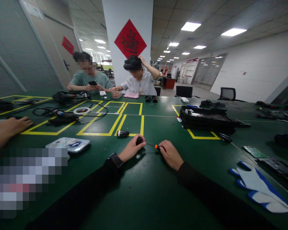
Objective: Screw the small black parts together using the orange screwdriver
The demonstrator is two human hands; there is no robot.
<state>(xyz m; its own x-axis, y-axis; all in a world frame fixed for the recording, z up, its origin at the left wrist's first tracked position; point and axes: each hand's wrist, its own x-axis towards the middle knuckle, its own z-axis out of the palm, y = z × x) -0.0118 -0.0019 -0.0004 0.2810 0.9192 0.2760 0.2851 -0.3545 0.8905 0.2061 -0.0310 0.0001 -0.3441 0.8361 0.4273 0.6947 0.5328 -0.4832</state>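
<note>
Low over the green table, my left hand [132, 148] is closed around a small black rounded part [139, 140], which its fingers partly hide. Facing it, my right hand [171, 154] grips a screwdriver [156, 147] with an orange and black handle. The thin shaft [150, 145] runs leftward to the black part; whether its tip sits inside, I cannot tell. Just beyond my left hand lies a black cylindrical piece [123, 134] with a white band, on its side.
A black housing [204, 118] stands back right, with a black piece [225, 138] beside it. White-and-blue gloves [259, 187] lie right. Left are a silver case [68, 144], cables [60, 113] and another person's hand [13, 126]. Two people sit across the table [139, 204].
</note>
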